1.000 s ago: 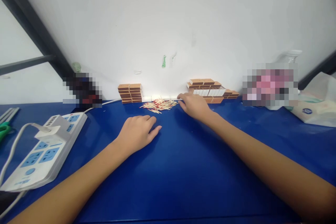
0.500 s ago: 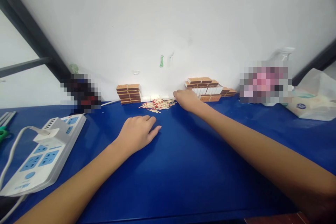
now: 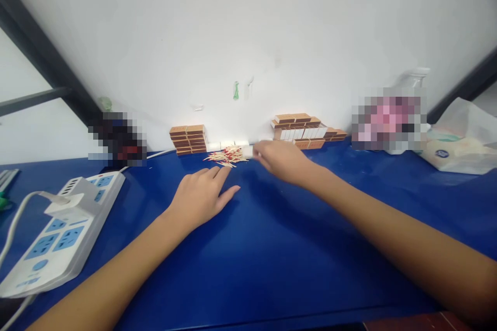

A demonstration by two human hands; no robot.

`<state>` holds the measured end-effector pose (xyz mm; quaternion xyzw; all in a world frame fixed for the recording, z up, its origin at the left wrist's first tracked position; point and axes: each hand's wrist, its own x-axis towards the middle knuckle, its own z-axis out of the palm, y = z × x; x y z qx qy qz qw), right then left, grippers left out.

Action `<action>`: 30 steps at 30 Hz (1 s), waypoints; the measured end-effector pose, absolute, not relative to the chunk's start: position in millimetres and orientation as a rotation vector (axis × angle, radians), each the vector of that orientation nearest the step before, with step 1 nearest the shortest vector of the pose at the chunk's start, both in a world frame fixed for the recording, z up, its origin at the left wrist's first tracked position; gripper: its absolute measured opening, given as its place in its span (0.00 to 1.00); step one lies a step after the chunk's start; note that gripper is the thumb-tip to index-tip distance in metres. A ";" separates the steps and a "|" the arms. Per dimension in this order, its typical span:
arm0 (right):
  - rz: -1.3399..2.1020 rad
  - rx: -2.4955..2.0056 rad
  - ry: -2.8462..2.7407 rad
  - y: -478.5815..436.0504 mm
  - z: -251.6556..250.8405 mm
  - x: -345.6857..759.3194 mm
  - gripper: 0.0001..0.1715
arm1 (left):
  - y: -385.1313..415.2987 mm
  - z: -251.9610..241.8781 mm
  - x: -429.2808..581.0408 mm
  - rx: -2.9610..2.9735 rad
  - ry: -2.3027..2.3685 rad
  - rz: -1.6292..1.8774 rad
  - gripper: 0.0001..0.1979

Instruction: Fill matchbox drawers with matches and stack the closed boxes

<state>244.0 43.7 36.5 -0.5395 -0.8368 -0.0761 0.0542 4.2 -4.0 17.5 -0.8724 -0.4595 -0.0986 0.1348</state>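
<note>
Left hand [image 3: 200, 195] flat on the blue worktop [image 3: 272, 248], fingers loosely spread, index tip just short of the loose heap of red-tipped wooden matches [image 3: 227, 155], long axis left-right along the white wall [image 3: 248, 36]. Right hand [image 3: 281, 163] at the heap's right end, fingertips against a small white cardboard tray [image 3: 247, 151]; grip blurred, cannot tell. Brown matchbox stack [image 3: 189, 139] to the left, larger brown matchbox pile [image 3: 305, 126] to the right; open room only nearward.
</note>
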 end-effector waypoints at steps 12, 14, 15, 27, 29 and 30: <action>0.409 -1.305 -2.400 48.9 21.1 253.1 0.07 | -0.1 6.9 3.3 -2.800 -1.148 -0.298 0.20; 0.196 -1.460 -2.369 76.1 18.1 261.5 0.15 | 0.2 6.8 3.3 -2.814 -1.122 -0.310 0.20; 0.139 -1.505 -2.405 88.2 16.4 264.3 0.19 | 0.2 7.0 3.3 -2.822 -1.111 -0.315 0.20; 0.112 -1.586 -2.634 114.3 17.9 261.8 0.06 | 1.1 4.8 1.7 -2.821 -1.052 -0.310 0.20; 0.085 -1.597 -2.650 106.7 15.9 264.3 0.07 | 1.6 4.2 1.6 -2.818 -1.047 -0.308 0.20; 0.068 -1.603 -2.656 101.8 14.9 265.5 0.08 | 1.9 3.9 1.5 -2.817 -1.045 -0.307 0.20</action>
